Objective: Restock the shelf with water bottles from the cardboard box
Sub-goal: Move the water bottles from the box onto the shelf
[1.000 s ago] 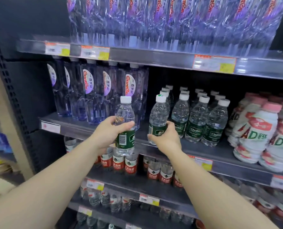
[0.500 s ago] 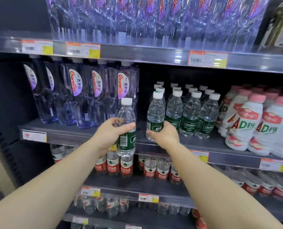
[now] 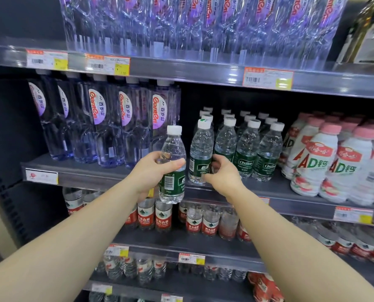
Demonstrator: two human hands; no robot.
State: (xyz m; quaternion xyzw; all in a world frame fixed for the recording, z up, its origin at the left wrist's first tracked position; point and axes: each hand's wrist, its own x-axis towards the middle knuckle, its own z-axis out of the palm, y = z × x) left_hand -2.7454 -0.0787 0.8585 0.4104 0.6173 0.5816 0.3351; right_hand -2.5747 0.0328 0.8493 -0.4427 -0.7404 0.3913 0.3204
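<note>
My left hand (image 3: pixel 151 171) grips a green-labelled water bottle (image 3: pixel 173 164) with a white cap, held upright in front of the middle shelf (image 3: pixel 90 177). Just to its right a second green-labelled bottle (image 3: pixel 201 153) stands at the shelf's front edge, and my right hand (image 3: pixel 222 173) holds its lower part with curled fingers. Behind and right of it stand several rows of the same green-labelled bottles (image 3: pixel 247 149). The cardboard box is out of view.
Tall purple-labelled bottles (image 3: pixel 98 123) fill the shelf's left part, and pink-capped white drink bottles (image 3: pixel 325 162) stand on the right. Red-labelled bottles (image 3: pixel 164 216) line the shelf below. More clear bottles (image 3: pixel 203 22) crowd the top shelf.
The right-hand bottle has settled at the shelf's front edge beside the row. My left hand keeps its bottle in about the same spot. The view has shifted slightly.
</note>
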